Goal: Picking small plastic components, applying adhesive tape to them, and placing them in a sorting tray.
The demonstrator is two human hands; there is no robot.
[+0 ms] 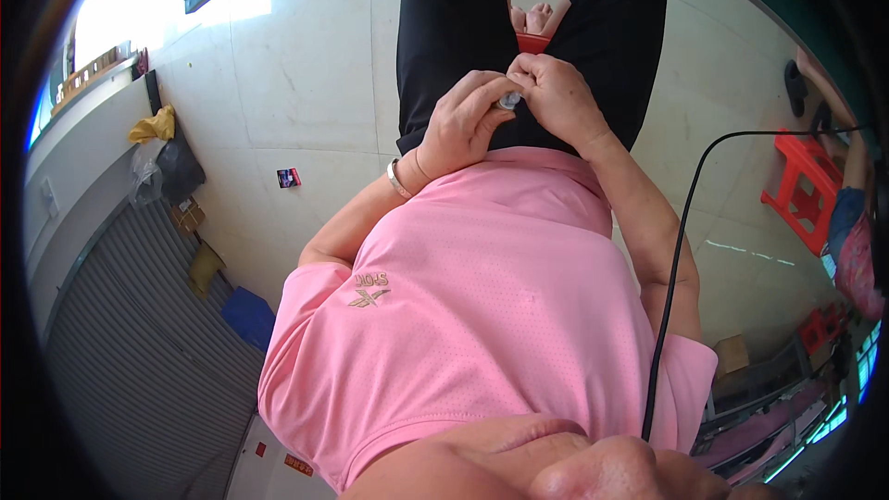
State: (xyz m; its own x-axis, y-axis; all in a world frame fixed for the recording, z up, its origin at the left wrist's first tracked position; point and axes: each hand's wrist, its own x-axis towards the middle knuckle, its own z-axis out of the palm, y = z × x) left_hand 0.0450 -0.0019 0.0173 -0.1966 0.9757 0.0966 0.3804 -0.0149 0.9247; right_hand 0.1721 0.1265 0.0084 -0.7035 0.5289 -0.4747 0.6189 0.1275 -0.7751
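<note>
Both hands are being held together over the lap, the left hand (463,125) and right hand (556,97) pinching a small pale object (507,101) between their fingertips, above the black trousers (444,28). It is being judged light and easily dropped, best gripped at its ends; its kind cannot be told.

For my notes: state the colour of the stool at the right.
Red, the stool shows best in the head view.
</note>
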